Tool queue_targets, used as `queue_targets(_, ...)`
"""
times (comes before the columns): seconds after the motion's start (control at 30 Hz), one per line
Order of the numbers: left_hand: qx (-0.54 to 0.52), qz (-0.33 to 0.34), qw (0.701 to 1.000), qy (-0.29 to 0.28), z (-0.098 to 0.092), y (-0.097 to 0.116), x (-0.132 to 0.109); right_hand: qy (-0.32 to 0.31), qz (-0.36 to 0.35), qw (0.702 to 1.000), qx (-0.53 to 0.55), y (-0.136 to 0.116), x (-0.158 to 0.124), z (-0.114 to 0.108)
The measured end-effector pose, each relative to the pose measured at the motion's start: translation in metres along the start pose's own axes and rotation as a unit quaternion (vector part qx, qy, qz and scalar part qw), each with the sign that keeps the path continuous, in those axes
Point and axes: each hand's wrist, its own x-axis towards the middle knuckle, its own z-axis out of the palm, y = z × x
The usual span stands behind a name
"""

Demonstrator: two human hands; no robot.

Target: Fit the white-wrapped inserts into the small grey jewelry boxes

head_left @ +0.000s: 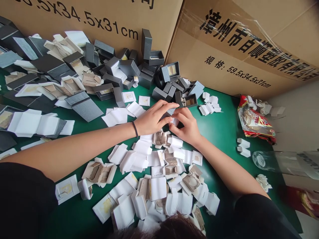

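Note:
Above the middle of the green table, my left hand (pixel 159 116) is closed around a small grey box (pixel 168 113), which its fingers partly cover. My right hand (pixel 185 124) meets it from the right, fingers bent and gripping the same box. A bit of white card (pixel 175 122) shows between the two hands; whether it is still inside the box is hidden. Just beyond the hands lie open dark grey boxes (pixel 190 100). Below them spreads a heap of folded white card inserts (pixel 158 188), some torn to brown board.
A big pile of dark boxes (pixel 53 66) and inserts covers the left and back. Two large cardboard cartons (pixel 231 39) stand behind. At right lie a red food bag (pixel 256 121), a clear plastic bottle (pixel 286 162) and a crumpled white tissue (pixel 263 182).

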Motion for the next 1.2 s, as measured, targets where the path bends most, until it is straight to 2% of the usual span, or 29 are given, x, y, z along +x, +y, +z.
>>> queue_targets(0.13, 0.003, 0.013, 1.000, 0.007, 0.0004, -0.0007, -0.0004, -0.002, -0.007, 1.000, 0.003, 0.0006, -0.0004, -0.0010)
queue_targets(0.4, -0.004, 0.000, 1.000, -0.004, -0.0026, 0.0040, -0.0006, -0.036, 0.007, 0.999, 0.004, 0.0008, -0.0020, 0.0009)
queue_targets(0.63, -0.003, 0.008, 1.000, 0.006, -0.0009, 0.0010, -0.0009, -0.003, 0.001, 1.000, -0.009, 0.0014, -0.0038, 0.0018)
queue_targets(0.83, -0.005, 0.004, 1.000, 0.002, -0.0016, 0.0031, -0.0004, -0.025, 0.059, 0.997, -0.039, -0.0058, -0.0082, 0.0018)
queue_targets(1.2, -0.012, -0.001, 1.000, -0.002, -0.0020, 0.0022, -0.0007, -0.019, 0.027, 0.997, -0.064, -0.0041, -0.0070, 0.0015)
